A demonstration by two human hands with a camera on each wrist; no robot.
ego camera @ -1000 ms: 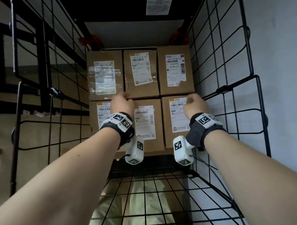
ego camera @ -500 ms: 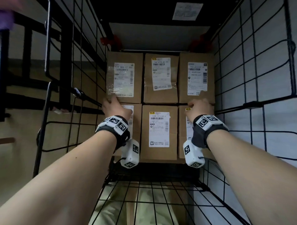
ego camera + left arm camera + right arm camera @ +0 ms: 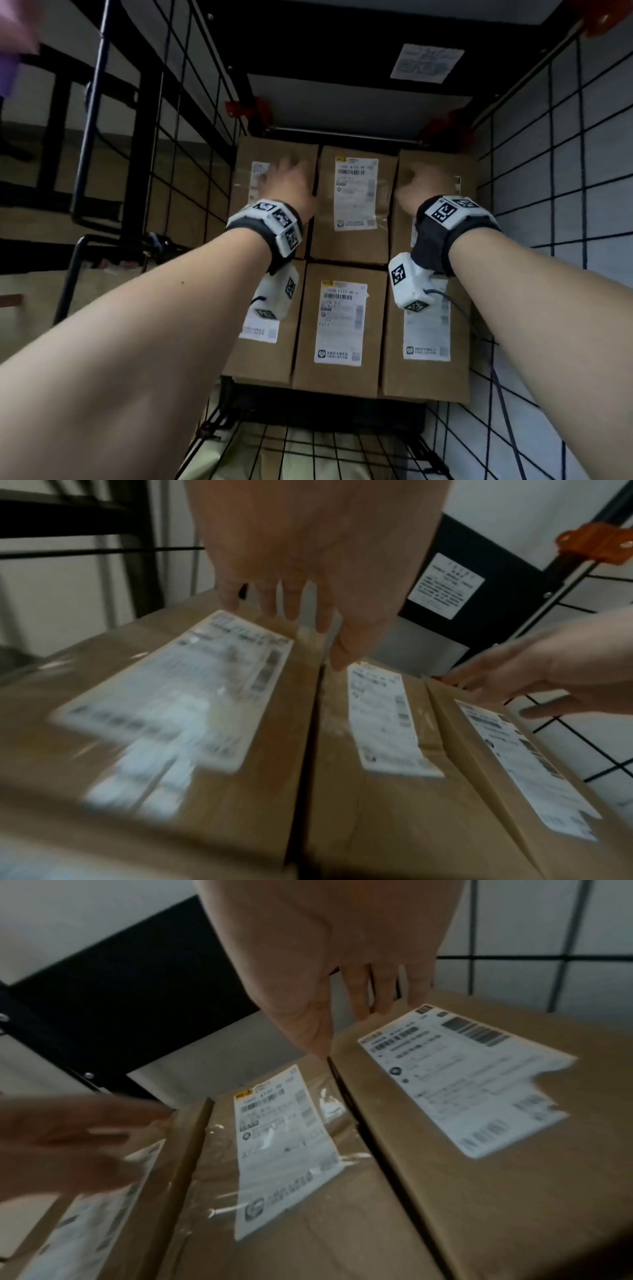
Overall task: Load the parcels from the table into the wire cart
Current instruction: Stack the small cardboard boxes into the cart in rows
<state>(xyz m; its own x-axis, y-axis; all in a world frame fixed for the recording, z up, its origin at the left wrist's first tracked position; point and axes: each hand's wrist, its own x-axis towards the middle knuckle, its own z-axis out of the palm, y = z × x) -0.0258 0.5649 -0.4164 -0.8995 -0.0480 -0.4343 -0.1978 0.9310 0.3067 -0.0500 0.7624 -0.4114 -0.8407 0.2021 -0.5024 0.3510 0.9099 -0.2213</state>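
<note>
Both hands reach into the black wire cart (image 3: 534,219) with fingers extended and nothing held; the left hand (image 3: 287,186) lies spread over the far-left brown cardboard parcel with a white shipping label under clear tape (image 3: 246,219), its fingers (image 3: 270,599) straight and slightly apart near the far edge of that box, though the blur keeps me from telling whether they press on it; the right hand (image 3: 423,190) is stretched flat over the far-right brown cardboard parcel with a torn-edged white label (image 3: 514,1123), its fingertips (image 3: 383,999) near the box's far edge; between them sits the far-middle brown cardboard parcel with a narrow white label (image 3: 354,205), untouched; these three boxes stand side by side, touching, in the far row; the near row of three more brown labelled cardboard parcels (image 3: 337,329) sits just in front of it, edge to edge; all six fill the width between the cart's wire grid sides; each forearm wears a dark wristband with white marker-printed blocks (image 3: 270,224); a white printed notice (image 3: 426,63) is stuck on the dark panel beyond the boxes; orange plastic clips (image 3: 245,106) grip the frame at the far corners.
</note>
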